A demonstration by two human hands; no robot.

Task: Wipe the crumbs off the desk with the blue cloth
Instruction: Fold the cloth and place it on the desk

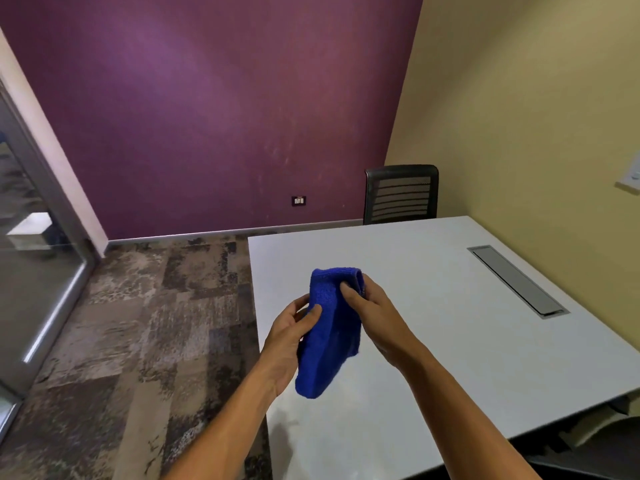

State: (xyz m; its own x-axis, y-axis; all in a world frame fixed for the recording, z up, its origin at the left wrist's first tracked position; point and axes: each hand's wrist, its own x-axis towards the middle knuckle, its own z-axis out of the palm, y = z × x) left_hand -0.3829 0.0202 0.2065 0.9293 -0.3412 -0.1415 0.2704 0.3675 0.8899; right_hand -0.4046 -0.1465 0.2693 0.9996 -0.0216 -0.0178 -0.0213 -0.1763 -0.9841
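A blue cloth (332,327), folded and hanging lengthwise, is held up in the air above the left part of the white desk (433,278). My left hand (289,336) grips its left edge, thumb on the front of the fabric. My right hand (372,308) pinches the upper right part of the cloth, with its thumb pressed into the front. The cloth's lower end dangles free above the desk. No crumbs can be made out on the desk surface.
A grey cable tray lid (517,280) is set into the desk at the right. A black mesh chair (401,194) stands behind the far edge. Patterned carpet (156,323) lies left of the desk, with a glass partition (31,254) at far left.
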